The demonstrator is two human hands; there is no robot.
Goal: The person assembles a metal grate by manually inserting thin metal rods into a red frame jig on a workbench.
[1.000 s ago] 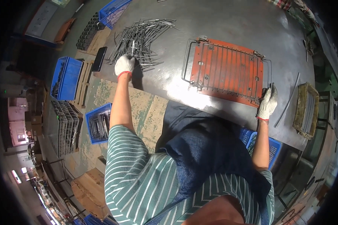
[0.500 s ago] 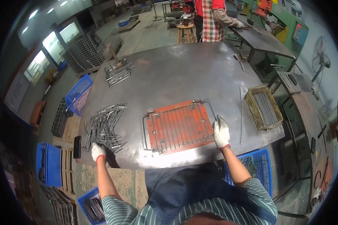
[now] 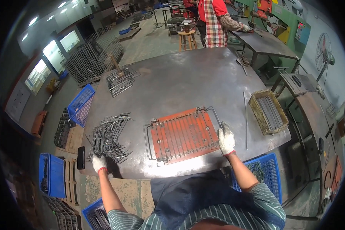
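An orange-red flat jig plate with a bent wire frame (image 3: 182, 135) lies on the big grey steel table (image 3: 180, 88). My right hand (image 3: 226, 138), in a white glove, rests on the plate's right edge against the wire frame. My left hand (image 3: 99, 163), also gloved, sits at the near edge of a pile of bent wire rods (image 3: 108, 137) on the table's left side and touches the nearest rods. Whether it grips one I cannot tell.
A shallow box of straight rods (image 3: 268, 111) and a long thin rod (image 3: 245, 119) lie to the right. A second wire stack with a hammer (image 3: 120, 79) is at the far left. Blue crates (image 3: 81, 104) stand around the table. A person in a checked shirt (image 3: 214, 19) works beyond.
The view has swung up from looking straight down to looking across the table. My left hand stays at the rod pile; my right hand has moved from the table's right edge onto the plate.
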